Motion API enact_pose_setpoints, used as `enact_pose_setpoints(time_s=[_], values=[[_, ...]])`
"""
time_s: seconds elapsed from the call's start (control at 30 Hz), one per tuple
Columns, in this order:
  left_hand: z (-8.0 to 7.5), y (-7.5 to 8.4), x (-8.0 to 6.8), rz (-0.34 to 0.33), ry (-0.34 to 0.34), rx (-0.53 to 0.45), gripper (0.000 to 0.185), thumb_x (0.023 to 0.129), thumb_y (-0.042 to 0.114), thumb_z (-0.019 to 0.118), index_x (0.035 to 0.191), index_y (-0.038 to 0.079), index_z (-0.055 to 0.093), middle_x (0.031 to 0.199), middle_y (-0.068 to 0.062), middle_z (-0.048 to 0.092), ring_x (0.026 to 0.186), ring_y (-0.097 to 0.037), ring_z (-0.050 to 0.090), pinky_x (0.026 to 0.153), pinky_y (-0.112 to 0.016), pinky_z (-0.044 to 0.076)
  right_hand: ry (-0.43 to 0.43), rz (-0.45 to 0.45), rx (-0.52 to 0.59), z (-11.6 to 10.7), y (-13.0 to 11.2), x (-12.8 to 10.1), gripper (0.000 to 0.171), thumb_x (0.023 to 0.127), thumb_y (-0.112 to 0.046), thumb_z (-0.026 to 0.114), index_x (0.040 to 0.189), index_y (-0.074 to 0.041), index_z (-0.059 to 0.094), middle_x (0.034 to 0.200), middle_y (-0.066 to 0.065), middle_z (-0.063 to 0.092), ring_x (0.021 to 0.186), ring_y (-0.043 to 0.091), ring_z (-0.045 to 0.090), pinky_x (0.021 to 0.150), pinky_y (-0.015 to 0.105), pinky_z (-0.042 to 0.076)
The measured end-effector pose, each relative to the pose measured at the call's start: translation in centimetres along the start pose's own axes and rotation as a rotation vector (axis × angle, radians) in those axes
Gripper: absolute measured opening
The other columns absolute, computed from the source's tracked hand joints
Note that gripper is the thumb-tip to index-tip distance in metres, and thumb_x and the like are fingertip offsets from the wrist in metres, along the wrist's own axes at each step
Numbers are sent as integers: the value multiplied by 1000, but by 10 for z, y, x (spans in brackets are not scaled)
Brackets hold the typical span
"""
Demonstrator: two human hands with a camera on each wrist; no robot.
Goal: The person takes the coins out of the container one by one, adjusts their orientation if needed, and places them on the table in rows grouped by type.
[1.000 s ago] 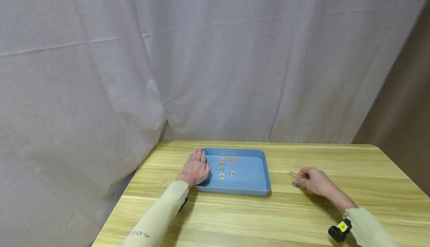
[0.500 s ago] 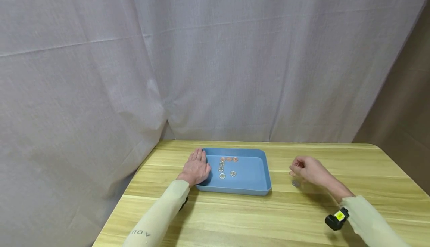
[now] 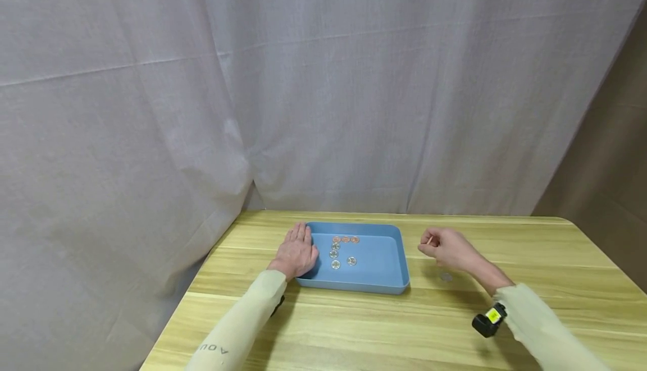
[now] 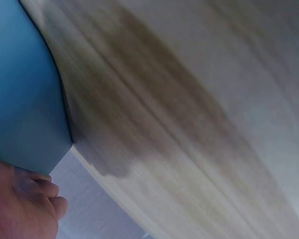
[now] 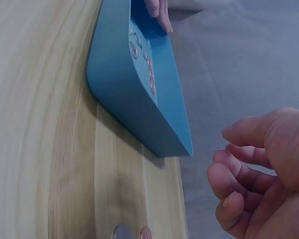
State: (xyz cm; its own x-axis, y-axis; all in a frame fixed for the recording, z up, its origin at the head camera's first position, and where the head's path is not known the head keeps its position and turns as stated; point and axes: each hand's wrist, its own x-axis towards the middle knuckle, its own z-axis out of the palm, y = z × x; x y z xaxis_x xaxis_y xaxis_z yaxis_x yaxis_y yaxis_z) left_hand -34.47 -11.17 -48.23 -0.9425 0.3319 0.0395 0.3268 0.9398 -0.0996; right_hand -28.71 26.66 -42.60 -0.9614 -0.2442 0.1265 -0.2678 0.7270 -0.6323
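A blue tray holds a row of copper coins along its far side, with several silver coins nearer. My left hand lies with straight fingers over the tray's left rim; in the left wrist view its fingers show at the tray's edge. Right of the tray, above the table, my right hand pinches a small copper-coloured coin between thumb and fingertips. Below this hand a silver coin lies on the table. The right wrist view shows another copper coin beside it.
The wooden table runs back to a grey curtain. A darker brown cloth hangs at the right. The tray's raised right wall stands between my right hand and the coins inside.
My right hand has lifted from beside the loose coins and moved left towards the tray with the coin. The left hand and the coins in the tray have stayed put.
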Motion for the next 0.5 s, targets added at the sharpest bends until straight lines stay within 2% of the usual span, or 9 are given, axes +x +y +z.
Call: enact_pose_setpoints(time_s=[0.23,0.5], values=[[1,0,0,-2,2,2,63,103,36,24,154,-1,25,163,-19,20,152,-31,18,124,-41,20,-10,-8,10,11,-14,10,11,91,-16,66,93,-6,62,75,4,59,57,13,54,50,26,48],[1,0,0,0,8,5,62,103,36,24,154,-1,24,163,-19,20,152,-31,19,125,-41,20,-1,-21,101,30,-26,17,8,90,-11,65,91,-4,61,73,5,58,56,12,53,48,25,47]])
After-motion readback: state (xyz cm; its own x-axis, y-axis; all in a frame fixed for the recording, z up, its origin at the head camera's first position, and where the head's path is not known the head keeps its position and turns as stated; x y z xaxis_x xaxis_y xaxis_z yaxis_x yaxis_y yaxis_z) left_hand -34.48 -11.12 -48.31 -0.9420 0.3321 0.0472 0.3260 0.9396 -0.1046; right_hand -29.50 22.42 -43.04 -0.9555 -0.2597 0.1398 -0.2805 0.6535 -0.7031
